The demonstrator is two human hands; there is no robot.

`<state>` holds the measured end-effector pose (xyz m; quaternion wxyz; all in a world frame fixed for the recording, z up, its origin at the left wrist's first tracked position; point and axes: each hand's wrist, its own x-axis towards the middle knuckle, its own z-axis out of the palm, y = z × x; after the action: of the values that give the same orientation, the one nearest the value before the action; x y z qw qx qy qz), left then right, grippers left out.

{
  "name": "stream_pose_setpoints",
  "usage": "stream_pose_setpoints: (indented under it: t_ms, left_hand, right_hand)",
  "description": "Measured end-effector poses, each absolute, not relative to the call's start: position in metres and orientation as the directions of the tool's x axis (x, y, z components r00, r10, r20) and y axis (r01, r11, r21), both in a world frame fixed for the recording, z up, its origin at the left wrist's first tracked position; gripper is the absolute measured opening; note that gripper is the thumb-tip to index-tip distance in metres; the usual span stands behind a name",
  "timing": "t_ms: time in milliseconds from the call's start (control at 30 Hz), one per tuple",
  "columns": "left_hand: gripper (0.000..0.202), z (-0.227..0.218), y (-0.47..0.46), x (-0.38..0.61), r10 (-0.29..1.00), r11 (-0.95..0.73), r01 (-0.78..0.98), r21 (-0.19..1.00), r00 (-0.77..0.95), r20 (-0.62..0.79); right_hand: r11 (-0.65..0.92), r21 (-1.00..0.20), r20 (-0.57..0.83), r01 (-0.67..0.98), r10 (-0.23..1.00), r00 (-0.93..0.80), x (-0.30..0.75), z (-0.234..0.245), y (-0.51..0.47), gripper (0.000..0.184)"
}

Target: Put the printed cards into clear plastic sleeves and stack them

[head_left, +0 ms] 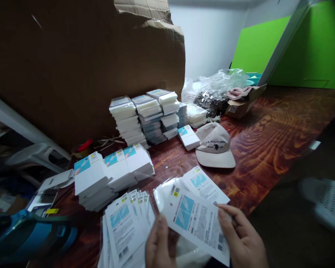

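Note:
A white printed card (197, 223) with a blue picture and a barcode is gripped at once by my left hand (159, 245) and my right hand (241, 238), low in the middle of the view. My left thumb lies on the card's left edge, my right fingers curl round its right edge. Under it lie clear plastic sleeves (163, 191) and another printed card (202, 184). Left of my hands a fanned pile of the same cards (127, 223) rests on the wooden table (268, 141).
Stacks of white packets (111, 173) lie behind the fanned cards, taller stacks (147, 115) against a big cardboard sheet (86, 63). A beige cap (214, 145), a small box (241, 104) and plastic bags (220, 87) sit further back. Green panels (315, 52) stand right.

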<state>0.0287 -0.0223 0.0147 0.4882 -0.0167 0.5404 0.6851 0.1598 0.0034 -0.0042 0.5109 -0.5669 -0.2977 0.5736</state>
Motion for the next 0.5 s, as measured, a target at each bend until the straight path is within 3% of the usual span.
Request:
stream_pose_setpoints:
  t_ms: [100,233,500]
  left_hand:
    - [0.05,0.03,-0.015,0.006,0.657,-0.028,-0.62,0.784,-0.603,-0.453]
    - [0.052,0.038,-0.014,-0.009,0.659,-0.003,-0.619,0.786,-0.592,-0.464]
    - [0.044,0.035,-0.023,-0.002,0.689,0.052,-0.583,0.811,-0.567,-0.452]
  right_hand:
    - [-0.329,-0.916,-0.327,-0.231,0.944,-0.049,0.168,-0.009,0.002,0.045]
    - [-0.352,-0.908,-0.272,-0.227,0.908,-0.319,0.174,-0.02,-0.004,0.035]
    - [-0.378,-0.92,-0.334,-0.099,0.893,-0.301,0.181,-0.008,-0.006,0.034]
